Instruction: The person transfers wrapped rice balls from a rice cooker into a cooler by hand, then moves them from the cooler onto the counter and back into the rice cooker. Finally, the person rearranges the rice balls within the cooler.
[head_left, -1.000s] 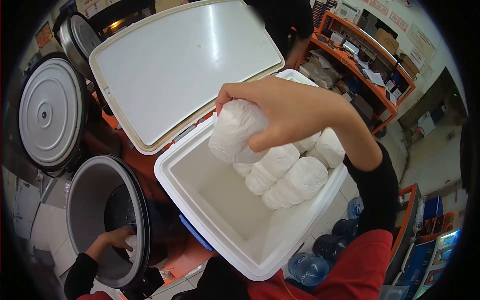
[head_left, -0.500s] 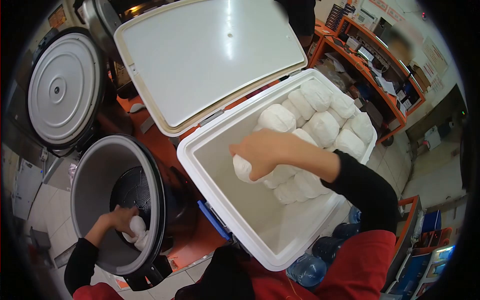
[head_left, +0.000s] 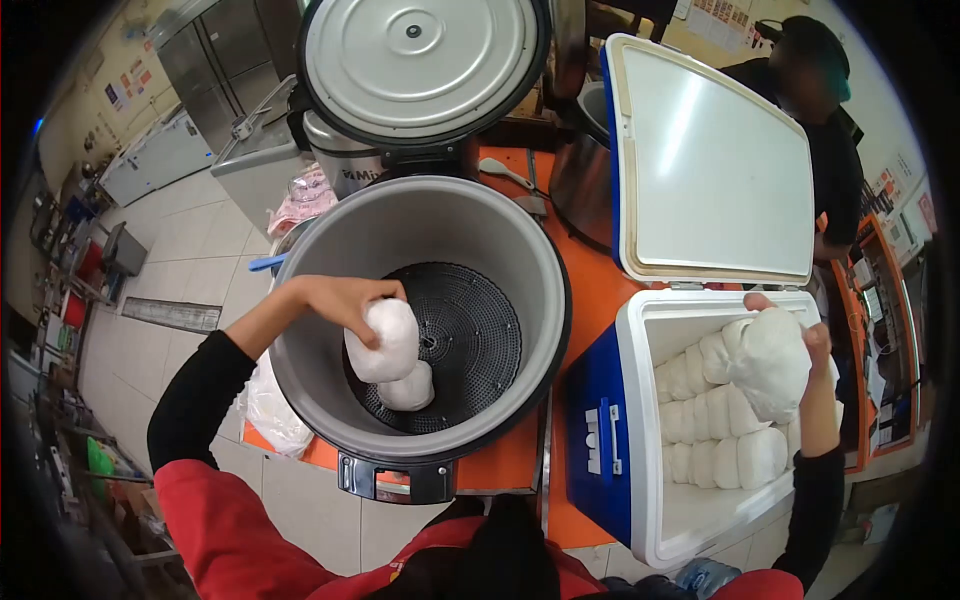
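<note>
My left hand [head_left: 352,308] is closed round a white wrapped bundle [head_left: 385,342] inside a large round pot [head_left: 548,290] with a grey inner wall. A second white bundle [head_left: 408,388] rests below it on the black perforated disc [head_left: 470,335] at the pot's bottom. At the right, my right hand [head_left: 816,348] grips another rounded white bundle [head_left: 770,365] over the open blue-and-white cooler [head_left: 600,440]. Rows of similar white bundles [head_left: 705,415] lie inside the cooler. Part of my right hand is hidden behind its bundle.
The pot's lid [head_left: 420,60] stands raised behind it, and the cooler's lid [head_left: 715,165] is tilted back. A white spoon [head_left: 505,172] lies on the orange table [head_left: 540,215]. Another metal pot [head_left: 582,185] stands behind. A person in black [head_left: 838,150] is beyond the cooler.
The view has swung left, so the pot now sits near the middle. My right hand has lifted a bundle from the cooler's stack. The left hand holds a bundle above another one.
</note>
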